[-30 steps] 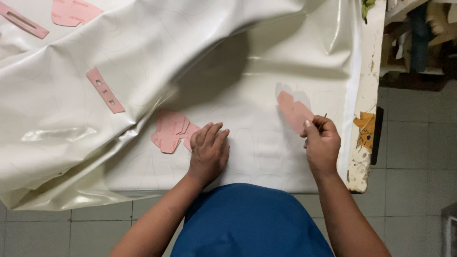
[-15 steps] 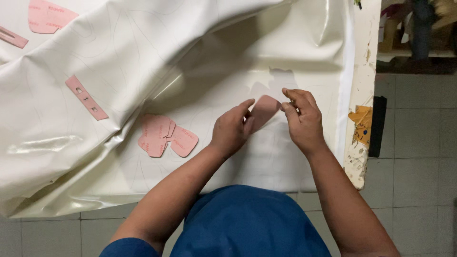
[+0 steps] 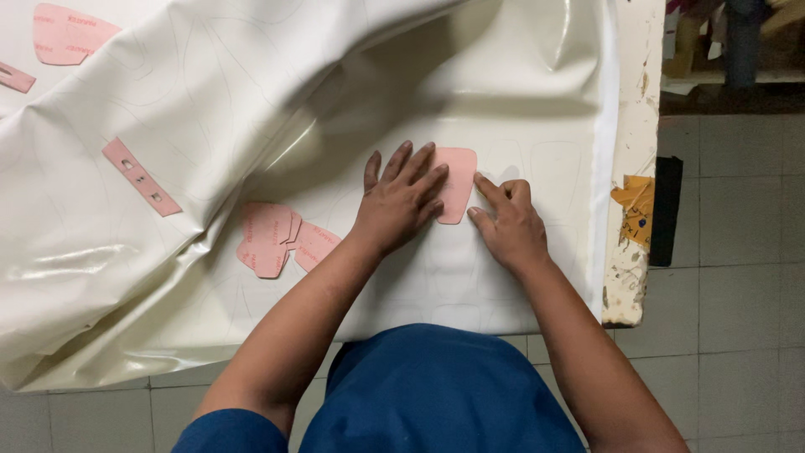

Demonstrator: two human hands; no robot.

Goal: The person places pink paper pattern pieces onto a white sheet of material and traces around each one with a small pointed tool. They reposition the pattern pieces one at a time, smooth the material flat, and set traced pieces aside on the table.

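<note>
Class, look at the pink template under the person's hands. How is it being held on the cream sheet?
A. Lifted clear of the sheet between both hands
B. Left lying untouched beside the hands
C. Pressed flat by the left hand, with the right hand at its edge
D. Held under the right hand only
C: the left hand lies spread over the pink template, flat on the cream sheet, while the right hand touches its right edge.

The left hand [image 3: 401, 201] covers the left part of a pink template [image 3: 458, 180]. Another pink piece [image 3: 15, 77] is cut off by the left edge. Shelf clutter [image 3: 729, 38] at top right is too dim to identify.
</note>
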